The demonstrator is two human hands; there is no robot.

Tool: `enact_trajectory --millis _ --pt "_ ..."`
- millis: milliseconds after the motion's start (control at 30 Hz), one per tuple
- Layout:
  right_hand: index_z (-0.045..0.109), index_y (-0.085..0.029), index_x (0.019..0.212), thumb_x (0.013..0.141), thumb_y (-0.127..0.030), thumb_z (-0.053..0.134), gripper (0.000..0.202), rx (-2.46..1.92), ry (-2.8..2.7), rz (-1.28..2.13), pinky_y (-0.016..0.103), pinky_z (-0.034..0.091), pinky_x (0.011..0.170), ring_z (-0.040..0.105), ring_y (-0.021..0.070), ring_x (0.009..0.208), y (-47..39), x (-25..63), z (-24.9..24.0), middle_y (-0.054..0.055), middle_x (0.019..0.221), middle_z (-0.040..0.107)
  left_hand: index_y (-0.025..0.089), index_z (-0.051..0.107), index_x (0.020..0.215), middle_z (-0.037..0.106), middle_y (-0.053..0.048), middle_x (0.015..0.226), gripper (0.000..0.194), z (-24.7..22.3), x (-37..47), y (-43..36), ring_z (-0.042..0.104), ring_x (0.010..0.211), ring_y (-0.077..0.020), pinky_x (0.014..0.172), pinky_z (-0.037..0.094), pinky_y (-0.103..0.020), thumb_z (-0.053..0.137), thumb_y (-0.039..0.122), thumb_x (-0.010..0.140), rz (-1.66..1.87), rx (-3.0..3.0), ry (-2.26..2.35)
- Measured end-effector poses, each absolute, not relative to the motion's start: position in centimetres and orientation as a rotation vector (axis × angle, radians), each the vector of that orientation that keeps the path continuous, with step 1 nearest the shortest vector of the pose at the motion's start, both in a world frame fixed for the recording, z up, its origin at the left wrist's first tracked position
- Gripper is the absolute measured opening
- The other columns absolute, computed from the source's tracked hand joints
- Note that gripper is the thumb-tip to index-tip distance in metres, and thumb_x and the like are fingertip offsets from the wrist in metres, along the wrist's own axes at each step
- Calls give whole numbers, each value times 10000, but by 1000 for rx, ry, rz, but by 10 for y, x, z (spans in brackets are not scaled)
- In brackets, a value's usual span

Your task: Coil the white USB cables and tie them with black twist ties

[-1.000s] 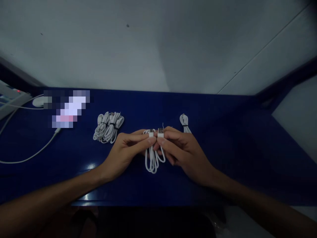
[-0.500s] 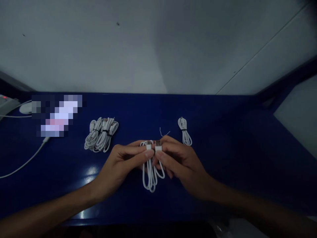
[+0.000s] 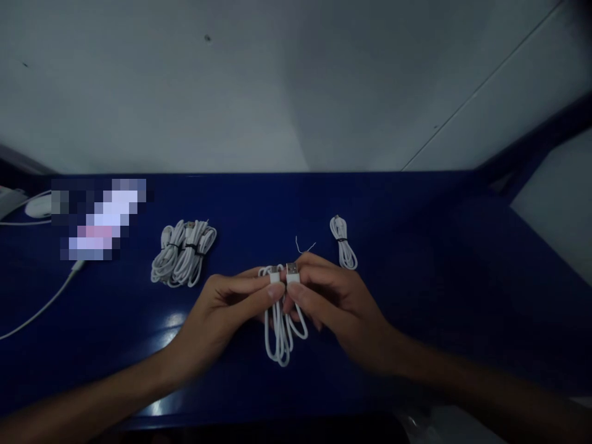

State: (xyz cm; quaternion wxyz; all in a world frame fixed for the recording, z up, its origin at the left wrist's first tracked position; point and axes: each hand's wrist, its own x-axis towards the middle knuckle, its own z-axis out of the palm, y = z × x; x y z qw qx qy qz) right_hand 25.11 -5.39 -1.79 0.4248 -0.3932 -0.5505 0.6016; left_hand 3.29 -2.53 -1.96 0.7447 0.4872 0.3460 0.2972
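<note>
A coiled white cable point(image 3: 279, 339) hangs between my two hands above the blue table. My left hand point(image 3: 231, 303) pinches one of its connectors between thumb and fingers. The metal-ended USB plug point(image 3: 293, 273) is pinched in my right hand point(image 3: 333, 296), right beside the other connector. Loops of the cable droop below my thumbs. A thin white wire tie point(image 3: 305, 245) shows just beyond my right fingers. Some fingers of both hands are hidden behind the cable.
Bundled white cables point(image 3: 182, 253) with black ties lie left on the blue table point(image 3: 250, 206). One tied cable point(image 3: 343, 242) lies to the right. A blurred bright device point(image 3: 111, 216) with a cord is far left. A pale wall point(image 3: 259, 92) stands behind.
The view has shifted slightly, so the things on the table appear a little further left. Both hands keep their hold on the cable, with its plugs still side by side.
</note>
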Motion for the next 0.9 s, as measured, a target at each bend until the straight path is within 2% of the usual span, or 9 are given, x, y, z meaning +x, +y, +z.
enact_trajectory --millis 267,467,900 --pt "791 -208 910 1080 -314 674 232 -981 -1372 1525 231 463 585 557 85 696 -54 253 -14 1 957 601 252 896 1110 753 -88 1325 247 -18 33 -27 713 1116 -222 972 575 -333 655 201 1088 633 1042 748" --pt "803 -216 904 1083 -324 668 249 -993 -1373 1526 234 454 572 549 85 678 -55 252 -10 0 934 596 249 902 1086 773 -83 1290 257 -17 35 -27 717 1044 -184 974 563 -300 648 207 1095 649 1066 745" --pt "802 -207 916 1073 -314 685 223 -1013 -1349 1578 240 442 574 539 86 691 -56 255 -3 2 976 580 254 906 1068 781 -85 1312 242 -18 33 -25 738 1054 -195 956 586 -297 667 219 1084 644 1042 718"
